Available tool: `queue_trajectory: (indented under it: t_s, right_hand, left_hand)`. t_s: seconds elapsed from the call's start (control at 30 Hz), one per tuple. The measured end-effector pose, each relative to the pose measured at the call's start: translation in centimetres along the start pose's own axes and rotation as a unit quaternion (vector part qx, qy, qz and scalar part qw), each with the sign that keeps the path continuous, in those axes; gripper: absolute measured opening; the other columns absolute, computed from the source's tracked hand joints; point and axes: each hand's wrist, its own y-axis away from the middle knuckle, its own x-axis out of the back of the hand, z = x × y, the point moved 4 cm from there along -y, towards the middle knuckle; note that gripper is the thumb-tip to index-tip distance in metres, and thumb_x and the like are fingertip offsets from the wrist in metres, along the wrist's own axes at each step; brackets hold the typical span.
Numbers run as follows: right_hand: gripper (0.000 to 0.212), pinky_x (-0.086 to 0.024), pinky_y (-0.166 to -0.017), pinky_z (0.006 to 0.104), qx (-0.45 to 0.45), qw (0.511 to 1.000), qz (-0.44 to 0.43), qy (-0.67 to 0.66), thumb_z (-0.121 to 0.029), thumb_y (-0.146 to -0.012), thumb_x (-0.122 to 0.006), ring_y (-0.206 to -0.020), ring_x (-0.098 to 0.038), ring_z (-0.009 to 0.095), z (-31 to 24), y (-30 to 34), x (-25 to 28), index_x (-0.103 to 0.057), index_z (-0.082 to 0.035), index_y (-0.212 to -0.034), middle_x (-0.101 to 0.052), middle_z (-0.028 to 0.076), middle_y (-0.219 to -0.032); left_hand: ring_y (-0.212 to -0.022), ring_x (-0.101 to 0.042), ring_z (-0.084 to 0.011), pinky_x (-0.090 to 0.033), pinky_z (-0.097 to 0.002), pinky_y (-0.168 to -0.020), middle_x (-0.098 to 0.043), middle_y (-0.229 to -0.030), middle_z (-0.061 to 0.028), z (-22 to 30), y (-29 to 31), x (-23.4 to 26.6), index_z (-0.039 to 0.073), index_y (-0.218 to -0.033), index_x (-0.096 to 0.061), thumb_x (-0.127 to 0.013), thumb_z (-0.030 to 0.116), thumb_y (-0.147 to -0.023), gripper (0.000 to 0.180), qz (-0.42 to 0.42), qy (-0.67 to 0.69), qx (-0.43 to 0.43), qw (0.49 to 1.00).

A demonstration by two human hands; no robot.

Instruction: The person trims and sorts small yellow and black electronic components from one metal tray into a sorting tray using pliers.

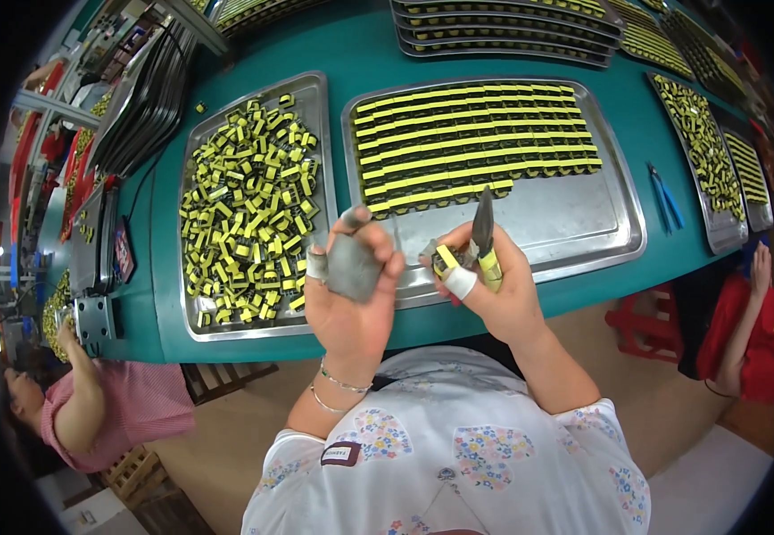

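In front of my chest, my left hand [351,285] is turned palm up with its fingers curled round a flat grey piece [355,267]; white tape wraps its thumb. Beside it, my right hand [500,290] grips a pointed hand tool [483,227] with a dark tip and yellow grip, tip upward. Between that hand's taped thumb and finger sits a small yellow-and-black part [446,259]. Beyond both hands lies a metal tray [574,209] with rows of such parts; the nearest row is shorter. Left of it, another metal tray [320,107] holds a loose heap of parts.
Blue-handled pliers [665,201] lie right of the rowed tray on the green table [360,62]. Stacked trays [507,45] stand at the back, with more trays [708,169] at the far right. Co-workers sit at left, in a pink checked top [128,410], and right, in red [766,339].
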Motion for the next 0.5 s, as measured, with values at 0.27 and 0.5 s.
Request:
queue_trajectory:
  t_s: [0.27,0.5]
  right_hand:
    - [0.027,-0.047,-0.072,0.0243,0.123,0.975,-0.015,0.187,0.001,-0.08,-0.066,-0.083,-0.057,0.01,-0.8,-0.3,-1.8,-0.059,0.002,-0.106,-0.059,0.006,-0.1]
    - [0.035,-0.048,-0.065,0.0263,0.201,0.921,-0.005,0.334,0.008,-0.07,-0.065,-0.078,-0.06,0.017,-1.4,0.0,-2.4,-0.063,-0.001,-0.104,-0.059,0.011,-0.098]
  left_hand:
    - [-0.131,-0.035,-0.0329,-0.023,-0.0453,-0.111,-0.036,-0.139,-0.0232,-0.6,-0.6,-2.1,-0.001,-0.135,-0.032,-0.038,0.061,-0.089,0.077,0.041,-0.054,-0.045,0.997]
    - [-0.134,-0.031,-0.0332,-0.019,-0.0434,-0.113,-0.031,-0.143,-0.0232,-0.8,-0.6,-2.6,-0.001,-0.14,-0.023,-0.025,0.07,-0.088,0.088,0.005,-0.15,-0.05,0.987]
